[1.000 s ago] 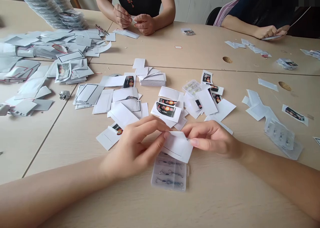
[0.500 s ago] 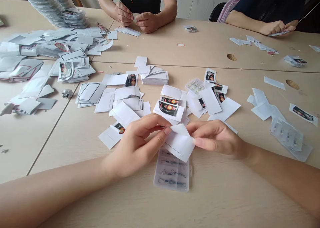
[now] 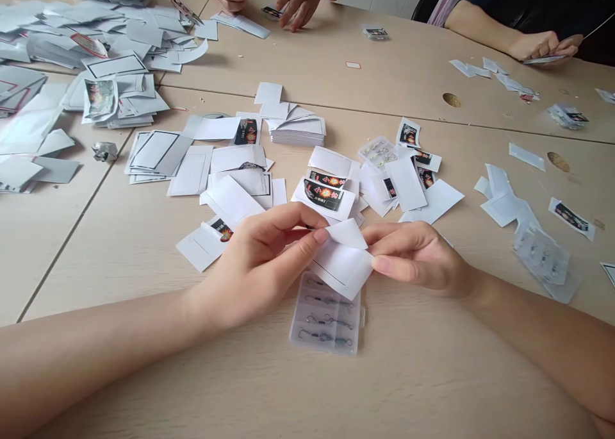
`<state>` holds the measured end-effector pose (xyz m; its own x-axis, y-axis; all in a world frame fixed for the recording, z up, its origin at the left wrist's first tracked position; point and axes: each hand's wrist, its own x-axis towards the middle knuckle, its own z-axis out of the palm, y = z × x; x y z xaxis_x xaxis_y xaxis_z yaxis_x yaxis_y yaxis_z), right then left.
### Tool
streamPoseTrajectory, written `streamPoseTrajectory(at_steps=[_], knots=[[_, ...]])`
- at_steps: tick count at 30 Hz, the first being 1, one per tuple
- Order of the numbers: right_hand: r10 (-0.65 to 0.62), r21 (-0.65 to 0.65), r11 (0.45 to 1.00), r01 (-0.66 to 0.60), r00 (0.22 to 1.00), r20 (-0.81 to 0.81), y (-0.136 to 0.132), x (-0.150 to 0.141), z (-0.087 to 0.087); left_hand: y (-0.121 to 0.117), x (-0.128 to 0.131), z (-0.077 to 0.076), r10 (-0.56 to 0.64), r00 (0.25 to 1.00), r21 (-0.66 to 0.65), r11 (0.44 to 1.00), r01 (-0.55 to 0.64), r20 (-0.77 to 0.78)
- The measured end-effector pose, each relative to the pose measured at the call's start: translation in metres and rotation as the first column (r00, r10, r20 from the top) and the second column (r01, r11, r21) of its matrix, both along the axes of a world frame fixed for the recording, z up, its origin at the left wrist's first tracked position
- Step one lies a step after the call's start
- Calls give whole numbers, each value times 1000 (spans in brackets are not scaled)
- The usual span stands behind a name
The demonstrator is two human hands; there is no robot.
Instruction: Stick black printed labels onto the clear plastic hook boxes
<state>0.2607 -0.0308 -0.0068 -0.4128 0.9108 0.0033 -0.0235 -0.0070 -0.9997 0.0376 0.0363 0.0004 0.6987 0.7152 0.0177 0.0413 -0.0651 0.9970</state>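
Note:
Between my two hands is a white sticker label [image 3: 342,267], its back towards me and its upper part bent up. My left hand [image 3: 269,259] pinches its upper left edge between thumb and forefinger. At the right edge, my right hand [image 3: 416,256] grips it with thumb and fingers. Just below the label, a clear plastic box [image 3: 327,320] lies flat on the table, with fish hooks in its compartments; the label hides its far end. Beyond my hands lie printed black labels [image 3: 323,195] on white backing.
A stack of white labels [image 3: 298,130] stands farther back, with a large heap of paper slips [image 3: 129,35] at left. More clear boxes [image 3: 542,256] lie at right. Across the table, one co-worker's hands [image 3: 300,0] and another's [image 3: 548,45] handle small items.
The view has shifted slightly, so most things sit a little higher. My hands keep their hold on the label, its upper flap bent over more. The far co-worker's hand has moved onto a dark label.

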Motion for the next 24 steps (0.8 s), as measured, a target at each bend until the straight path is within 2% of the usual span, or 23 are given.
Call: streamPoseTrajectory(at_steps=[24], knots=[[-11,7,1000,11,994,107,-1,-1,2,1,1,2,11,999,-77,997,-8,35]])
